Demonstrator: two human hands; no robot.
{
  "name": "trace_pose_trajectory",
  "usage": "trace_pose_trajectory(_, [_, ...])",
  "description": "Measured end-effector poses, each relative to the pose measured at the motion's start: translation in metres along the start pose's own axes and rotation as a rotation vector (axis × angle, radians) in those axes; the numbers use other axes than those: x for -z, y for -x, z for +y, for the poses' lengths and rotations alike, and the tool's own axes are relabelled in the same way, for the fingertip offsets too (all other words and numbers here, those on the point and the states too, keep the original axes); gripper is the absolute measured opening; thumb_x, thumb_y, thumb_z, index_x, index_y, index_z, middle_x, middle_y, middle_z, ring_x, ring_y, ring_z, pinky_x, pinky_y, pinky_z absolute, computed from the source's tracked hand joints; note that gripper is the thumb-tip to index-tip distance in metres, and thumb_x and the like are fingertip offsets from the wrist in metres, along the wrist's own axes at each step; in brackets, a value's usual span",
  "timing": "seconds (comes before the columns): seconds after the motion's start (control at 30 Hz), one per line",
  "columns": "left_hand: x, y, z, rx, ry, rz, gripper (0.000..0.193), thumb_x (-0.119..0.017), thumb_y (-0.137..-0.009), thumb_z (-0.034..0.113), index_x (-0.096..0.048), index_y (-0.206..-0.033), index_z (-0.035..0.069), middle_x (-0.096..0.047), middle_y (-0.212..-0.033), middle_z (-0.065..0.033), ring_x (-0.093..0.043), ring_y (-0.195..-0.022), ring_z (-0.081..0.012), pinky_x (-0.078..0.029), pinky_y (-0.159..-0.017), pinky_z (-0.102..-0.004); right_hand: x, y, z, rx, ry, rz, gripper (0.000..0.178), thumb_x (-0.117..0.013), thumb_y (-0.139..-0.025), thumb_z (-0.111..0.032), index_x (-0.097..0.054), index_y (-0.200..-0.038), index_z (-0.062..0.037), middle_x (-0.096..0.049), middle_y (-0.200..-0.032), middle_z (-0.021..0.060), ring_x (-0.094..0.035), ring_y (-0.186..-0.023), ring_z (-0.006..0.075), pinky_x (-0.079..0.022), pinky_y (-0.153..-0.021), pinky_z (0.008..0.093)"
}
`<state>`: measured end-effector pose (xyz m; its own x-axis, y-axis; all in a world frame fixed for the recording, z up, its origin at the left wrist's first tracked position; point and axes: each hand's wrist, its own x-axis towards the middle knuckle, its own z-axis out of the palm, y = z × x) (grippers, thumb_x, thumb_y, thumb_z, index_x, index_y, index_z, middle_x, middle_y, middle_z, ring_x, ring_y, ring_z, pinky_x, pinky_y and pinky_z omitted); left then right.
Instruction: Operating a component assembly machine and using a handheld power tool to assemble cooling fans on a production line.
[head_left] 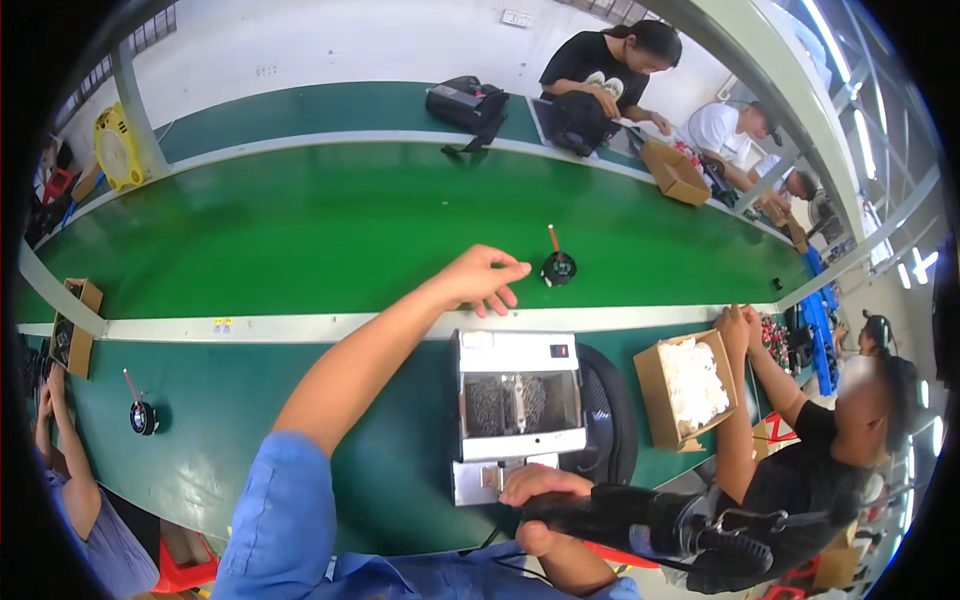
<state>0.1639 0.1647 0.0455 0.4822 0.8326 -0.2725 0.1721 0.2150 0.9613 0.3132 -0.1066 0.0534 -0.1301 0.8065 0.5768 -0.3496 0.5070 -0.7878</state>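
Observation:
My left hand (482, 281) reaches out over the green conveyor belt (330, 230), fingers loosely apart and nothing in them. Just right of its fingertips sits a small round black part (559, 268) with a red wire standing up from it; a narrow gap parts the two. Low in front of me, my right hand (545, 490) is wrapped round a black electric screwdriver (625, 516), held almost level, with a metal hanging loop at its right end. Its tip is hidden by my hand. Beside that hand stands a white screw feeder (525, 445), screws showing behind its window.
A black curved object (615, 430) lies right of the feeder, then a carton (657, 400) of white pieces. Another black part (143, 417) with a red wire is on the bench at left. Co-workers sit at left, right and across the belt.

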Motion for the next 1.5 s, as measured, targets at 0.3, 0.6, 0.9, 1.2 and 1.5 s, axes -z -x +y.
trace_pose_trajectory(0.3, [-0.019,-0.081,0.008,0.105,0.005,-0.115,0.058,-0.058,-0.091,0.044,-0.047,-0.130,0.003,-0.066,-0.081,-0.0221,-0.067,-0.057,-0.0228,-0.050,-0.038,-0.0274,0.010,-0.018,-0.026,-0.279,0.067,-0.147,0.033,-0.077,-0.074,-0.023,-0.063,-0.088,0.0032,-0.063,-0.081,0.0143,-0.063,-0.076,0.0275,-0.051,-0.072,0.0386])
trace_pose_trajectory(0.6, [-0.004,-0.073,0.001,0.064,0.043,-0.041,0.037,-0.058,-0.093,0.033,-0.061,-0.108,-0.001,-0.067,-0.078,-0.0177,-0.067,-0.057,-0.0207,-0.054,-0.041,-0.0277,0.010,-0.001,0.000,-0.149,0.071,-0.016,0.042,-0.079,-0.074,-0.031,-0.060,-0.084,0.0060,-0.063,-0.073,0.0145,-0.061,-0.065,0.0248,-0.052,-0.063,0.0377])
trace_pose_trajectory(0.9, [0.068,0.137,-0.015,-0.113,0.106,0.151,0.032,-0.060,-0.092,0.026,-0.063,-0.102,-0.005,-0.067,-0.071,-0.0173,-0.066,-0.054,-0.0199,-0.055,-0.043,-0.0301,0.013,0.016,0.014,0.011,0.274,0.329,0.069,-0.071,-0.077,-0.045,-0.043,-0.120,0.0014,-0.059,-0.071,0.0112,-0.055,-0.060,0.0190,-0.044,-0.057,0.0296])
trace_pose_trajectory(1.2, [0.016,0.326,-0.097,0.176,0.243,0.065,0.033,-0.063,-0.090,0.023,-0.060,-0.115,0.001,-0.067,-0.076,-0.0153,-0.069,-0.061,-0.0205,-0.058,-0.049,-0.0296,-0.041,-0.015,-0.003,0.254,0.279,0.235,0.045,-0.063,-0.089,-0.035,-0.050,-0.094,0.0077,-0.058,-0.067,0.0123,-0.055,-0.057,0.0220,-0.047,-0.051,0.0322])
trace_pose_trajectory(1.5, [-0.001,0.314,-0.088,0.230,0.035,0.054,0.036,-0.057,-0.087,0.025,-0.057,-0.116,0.003,-0.066,-0.069,-0.0159,-0.067,-0.052,-0.0204,-0.052,-0.038,-0.0297,-0.029,-0.021,-0.014,0.086,0.314,0.109,0.042,-0.059,-0.091,-0.036,-0.055,-0.077,0.0032,-0.055,-0.071,0.0112,-0.053,-0.061,0.0224,-0.045,-0.056,0.0333])
